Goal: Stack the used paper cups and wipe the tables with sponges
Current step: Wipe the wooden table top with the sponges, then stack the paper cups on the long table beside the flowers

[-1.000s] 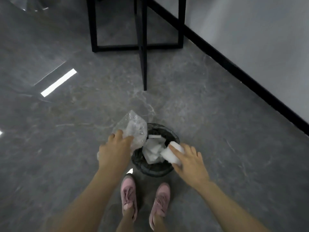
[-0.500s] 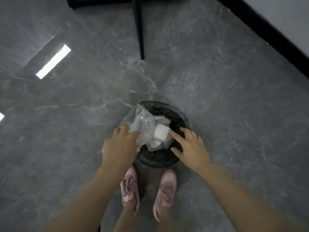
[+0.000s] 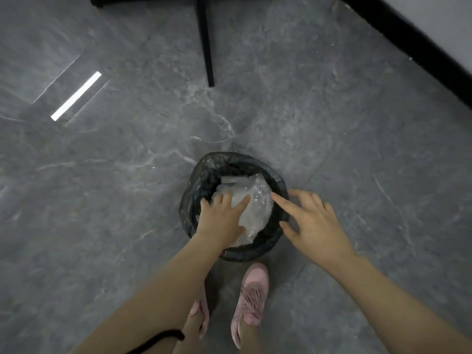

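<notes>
You were binning the waste: your left hand (image 3: 221,217) pressed the plastic wrap (image 3: 255,208) flat-fingered into the bin (image 3: 279,180); your right hand (image 3: 313,221) hovered spread, empty. No cups visible; next probably withdraw.

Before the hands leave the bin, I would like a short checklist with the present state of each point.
1. Clear plastic bag inside the trash bin: ok.
2. Left hand rests on the bag with straight fingers, not gripping: ok.
3. Right hand holds nothing: ok.
4. Black liner sits over the rim: ok.
5. Cups at the bottom of the bin: cannot tell, the bag covers them.
</notes>
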